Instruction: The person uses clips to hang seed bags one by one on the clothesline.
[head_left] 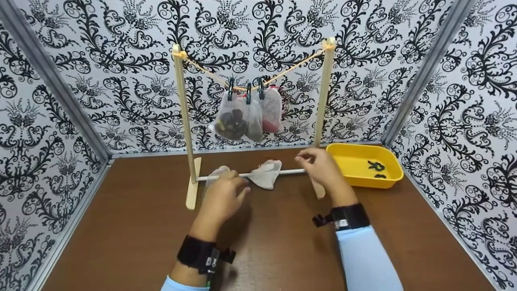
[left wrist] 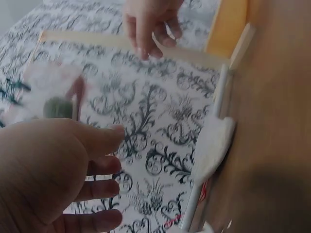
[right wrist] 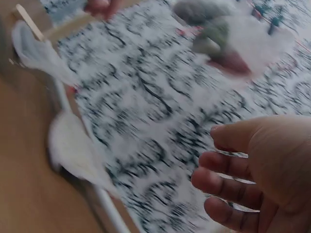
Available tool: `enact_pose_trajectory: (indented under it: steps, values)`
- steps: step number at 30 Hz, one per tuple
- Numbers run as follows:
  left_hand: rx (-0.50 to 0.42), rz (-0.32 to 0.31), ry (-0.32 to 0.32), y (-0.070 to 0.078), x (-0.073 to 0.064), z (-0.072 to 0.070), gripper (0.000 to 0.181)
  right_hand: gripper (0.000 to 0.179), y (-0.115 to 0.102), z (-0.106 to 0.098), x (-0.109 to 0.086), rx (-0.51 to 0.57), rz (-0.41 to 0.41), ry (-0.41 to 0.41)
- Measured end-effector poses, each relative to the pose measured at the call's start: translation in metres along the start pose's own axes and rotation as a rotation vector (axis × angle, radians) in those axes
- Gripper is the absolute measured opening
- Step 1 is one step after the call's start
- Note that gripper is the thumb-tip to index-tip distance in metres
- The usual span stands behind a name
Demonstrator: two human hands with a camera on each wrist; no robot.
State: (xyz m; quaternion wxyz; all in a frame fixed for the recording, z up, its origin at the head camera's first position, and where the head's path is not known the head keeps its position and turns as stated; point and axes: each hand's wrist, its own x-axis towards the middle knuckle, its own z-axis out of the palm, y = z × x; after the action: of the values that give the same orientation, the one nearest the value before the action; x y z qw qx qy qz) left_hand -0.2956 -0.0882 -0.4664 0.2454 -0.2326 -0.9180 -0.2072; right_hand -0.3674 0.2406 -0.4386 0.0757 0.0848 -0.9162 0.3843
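Bare left hand (head_left: pixel 226 190) empty, fingers loosely bent, at left in scene. Bare right hand (head_left: pixel 322 166) also empty, fingers loosely curved, thumb towards fingertips, at right. Hands well apart. Both forearms reach from near side towards far side, light-blue fabric sleeves (head_left: pixel 369 258), black wrist bands (head_left: pixel 351 216).

Brown table (head_left: pixel 278 238): wooden rack (head_left: pixel 184 117), yellow tub (head_left: pixel 369 182) standing.

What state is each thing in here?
Wooden posts: upright
Orange cord: tied between posts, sagging
Three hanging translucent bags: filled, clamped to cord
Two lower bags: lying across white rod
Yellow tub: open, holding black clamps
Left grip: open, empty
Right grip: open, empty
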Motion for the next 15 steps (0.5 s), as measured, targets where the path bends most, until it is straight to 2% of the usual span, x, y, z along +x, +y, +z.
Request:
enact_pose_trajectory:
  steps: [4,8,11,15]
  values:
    - [-0.022,0.029,-0.058,0.015,-0.002,0.001,0.015,0.049,0.034,-0.043,-0.002,-0.157,0.126,-0.049]
    - [-0.002,0.068,-0.085,0.03,-0.001,0.003,0.015,0.057,0.08,-0.079,-0.012,-0.282,0.244,-0.079]
    - [0.022,0.108,-0.112,0.039,-0.002,0.008,0.016,0.058,0.108,-0.094,-0.019,-0.352,0.291,-0.118]
    - [0.049,0.163,-0.156,0.049,-0.005,0.017,0.016,0.064,0.123,-0.099,-0.023,-0.418,0.369,-0.193]
